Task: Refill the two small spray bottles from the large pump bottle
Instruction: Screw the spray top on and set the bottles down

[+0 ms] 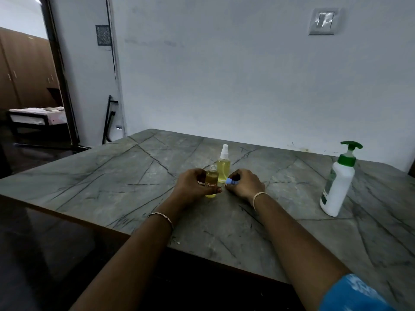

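Left hand (190, 184): fingers curled round the small amber bottle (211, 179), thumb at its base, holding it upright on the worktop (112, 176). The neck is bare, with threads showing and no top on. Yellowish liquid fills most of the body, and there is a label on the front, too small to read.

Right hand (246, 184): just beside that bottle, fingers pinched on a small blue cap (230, 181), probably the removed spray top. Heel of the hand rests on the worktop.

Directly behind the two hands stands the second spray bottle (224, 167): clear, pale yellow liquid, white spray head on, upright. It sits close behind the amber one; whether they touch is unclear.

Key relation: the large pump bottle (338, 185) stands well apart to the right, near the worktop's right side. It has a white body and a green pump head with the spout pointing right. Long axis upright, though it looks leaned in this wide-angle view. The right hand is clearly the nearer one and the path across is clear.

Judgement: the first bottle is open and ready to fill. The right hand needs to drop the cap before reaching right for the pump bottle. The second bottle is not yet opened.
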The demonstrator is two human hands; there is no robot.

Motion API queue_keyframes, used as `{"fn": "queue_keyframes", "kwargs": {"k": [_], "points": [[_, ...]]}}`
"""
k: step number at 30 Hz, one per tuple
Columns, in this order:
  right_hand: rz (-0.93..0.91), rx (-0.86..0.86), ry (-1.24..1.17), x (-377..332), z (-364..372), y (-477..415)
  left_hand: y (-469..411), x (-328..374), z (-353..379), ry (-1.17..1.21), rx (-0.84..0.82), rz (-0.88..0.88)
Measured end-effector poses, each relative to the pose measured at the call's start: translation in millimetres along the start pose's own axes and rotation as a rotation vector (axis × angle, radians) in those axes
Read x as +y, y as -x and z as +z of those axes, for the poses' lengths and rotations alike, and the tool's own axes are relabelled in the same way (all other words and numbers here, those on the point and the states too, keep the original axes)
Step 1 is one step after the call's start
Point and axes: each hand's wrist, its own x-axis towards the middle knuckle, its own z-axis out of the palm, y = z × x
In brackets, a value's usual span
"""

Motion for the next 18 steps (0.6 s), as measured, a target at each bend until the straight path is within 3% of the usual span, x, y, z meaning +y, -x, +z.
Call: {"fn": "queue_keyframes", "kwargs": {"k": [7,18], "points": [[0.068,0.011,-0.104,1.7,-8.9,5.9,1.6,2.4,-2.2,0.043,-0.018,-0.046],[0.079,0.042,-0.721,13.9,-66.7,33.0,3.5,14.8,-0.6,0.131,-0.094,-0.071]]}}
